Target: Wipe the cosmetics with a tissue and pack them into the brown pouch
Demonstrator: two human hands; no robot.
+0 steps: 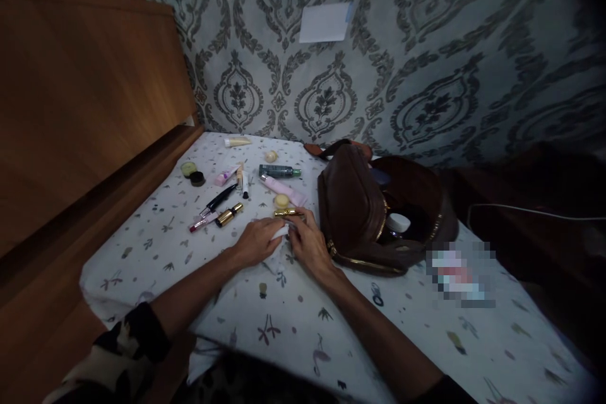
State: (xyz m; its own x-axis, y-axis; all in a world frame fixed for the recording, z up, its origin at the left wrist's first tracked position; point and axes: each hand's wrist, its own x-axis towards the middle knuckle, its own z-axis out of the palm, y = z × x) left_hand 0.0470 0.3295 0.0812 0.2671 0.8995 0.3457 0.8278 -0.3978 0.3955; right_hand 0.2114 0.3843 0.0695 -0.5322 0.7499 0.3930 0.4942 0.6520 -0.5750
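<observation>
From where I stand, both hands meet low over a white cloth [165,259] printed with small plants. The left hand [258,241] pinches a small white piece [280,231] between thumb and fingers; the right hand [310,241] curls up against it, though I cannot tell whether its fingers grip. A gold tube [285,212] sits right at the right hand's fingertips, and a yellow jar [282,201] just beyond it. Farther out from the hands lie a pink tube [288,191] and a green tube [277,171]. Left of the left hand are a lipstick [229,215] and a black pen [220,200]. Just right of the right hand, a brown bag [348,202] gapes open. Well beyond both hands rises a damask-papered wall [279,98] bearing a white panel [324,23]; a wooden cabinet [89,101] stands far to their left.
</observation>
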